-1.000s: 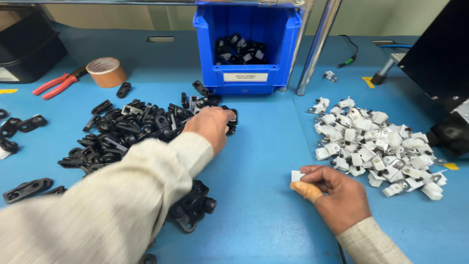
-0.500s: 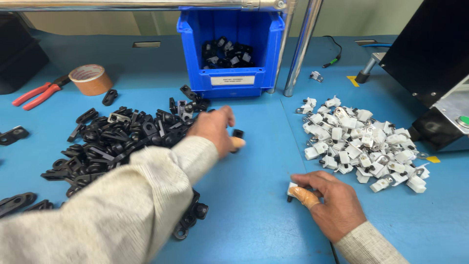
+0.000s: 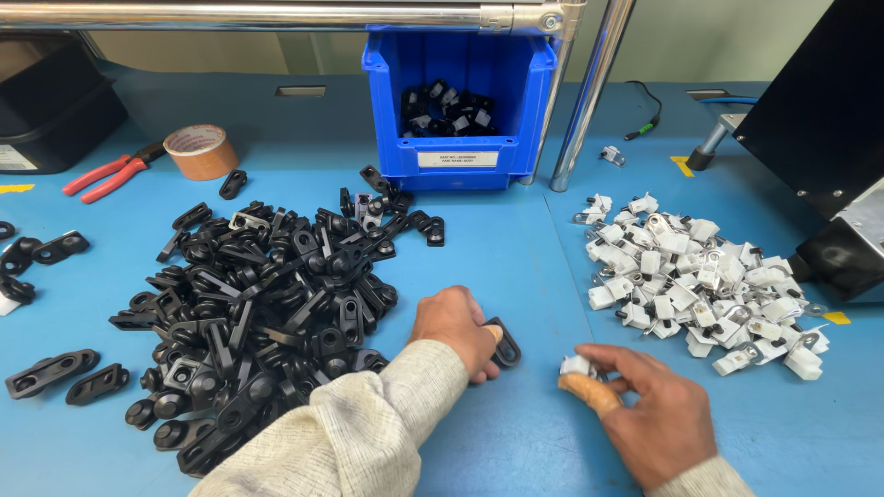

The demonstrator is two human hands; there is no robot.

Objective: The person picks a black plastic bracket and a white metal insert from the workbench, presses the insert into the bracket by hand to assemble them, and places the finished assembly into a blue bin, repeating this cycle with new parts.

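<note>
left hand (image 3: 456, 329) pinching black bracket (image 3: 505, 342), right hand (image 3: 649, 414) pinching white clip (image 3: 576, 365)

both hands are bare, no gloves. the left hand (image 3: 456, 327) comes out of a long sleeve (image 3: 341, 433) of pale cream cloth with a fine woven texture, loose and a little creased, ending at the wrist. the right hand (image 3: 649, 410) has a tan finger cot (image 3: 589, 393) on one finger, and the same cream cuff (image 3: 704, 479) shows at its wrist.
</note>
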